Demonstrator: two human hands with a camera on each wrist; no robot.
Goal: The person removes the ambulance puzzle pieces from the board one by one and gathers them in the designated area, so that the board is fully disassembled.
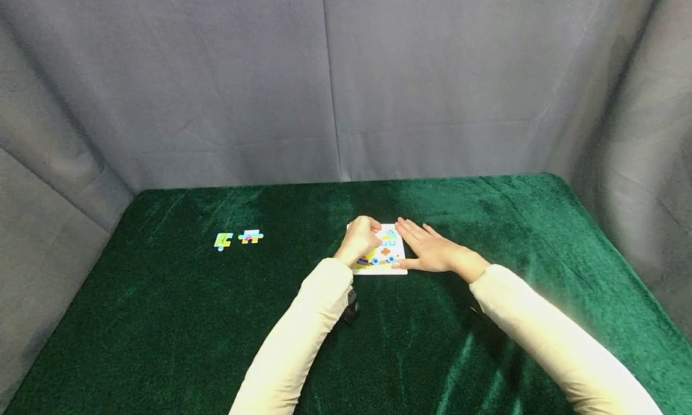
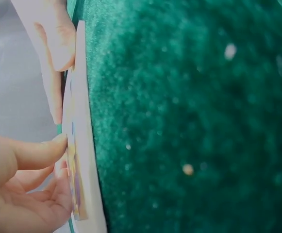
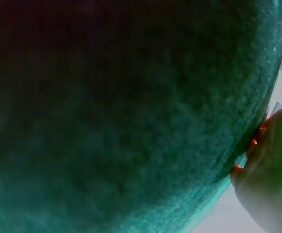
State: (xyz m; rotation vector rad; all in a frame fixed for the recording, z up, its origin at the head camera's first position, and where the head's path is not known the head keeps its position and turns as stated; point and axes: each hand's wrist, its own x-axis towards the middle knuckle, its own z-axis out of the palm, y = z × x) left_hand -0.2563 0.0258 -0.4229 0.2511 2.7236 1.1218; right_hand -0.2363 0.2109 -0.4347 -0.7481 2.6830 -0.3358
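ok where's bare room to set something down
The green cloth is bare between the loose puzzle pieces and the left sleeve, and from the right sleeve to the cloth's right edge. A narrower patch lies between the sleeves, in front of the puzzle board. It's crowded at the board, with the left hand and right hand on it.

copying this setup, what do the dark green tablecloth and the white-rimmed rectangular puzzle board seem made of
Dark green tablecloth: probably plush velvet with a soft sheen, as pale streaks run across its fuzzy pile. White-rimmed rectangular puzzle board: possibly smooth cardboard or wood, from its straight, plain white edge.
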